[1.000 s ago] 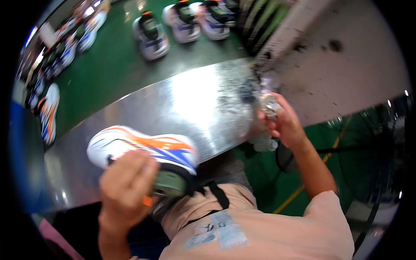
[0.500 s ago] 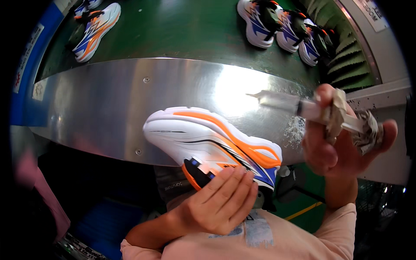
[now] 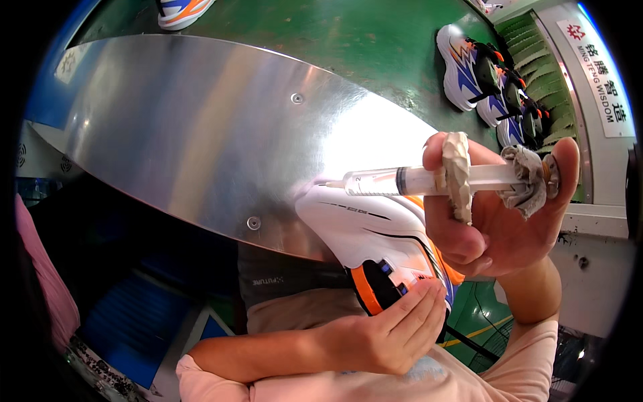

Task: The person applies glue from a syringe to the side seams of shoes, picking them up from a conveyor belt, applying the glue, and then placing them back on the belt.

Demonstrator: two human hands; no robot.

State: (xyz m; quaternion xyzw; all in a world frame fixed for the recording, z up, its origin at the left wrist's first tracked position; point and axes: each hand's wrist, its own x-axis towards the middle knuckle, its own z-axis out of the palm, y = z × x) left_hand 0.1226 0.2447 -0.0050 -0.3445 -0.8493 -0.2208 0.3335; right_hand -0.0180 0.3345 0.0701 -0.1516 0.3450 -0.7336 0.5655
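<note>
We've got the shoe [image 3: 372,228] at the table's [image 3: 181,127] near edge, toe pointing far left, heel near right. Our left hand [image 3: 398,335] is nearer the heel, fingers together, gripping the shoe's side. Our right hand [image 3: 512,234] has 1 syringe [image 3: 416,181], fingers curled about it, thumb at the plunger end. Its tip aims left across the toe; touching or not, we can't quite tell.
</note>
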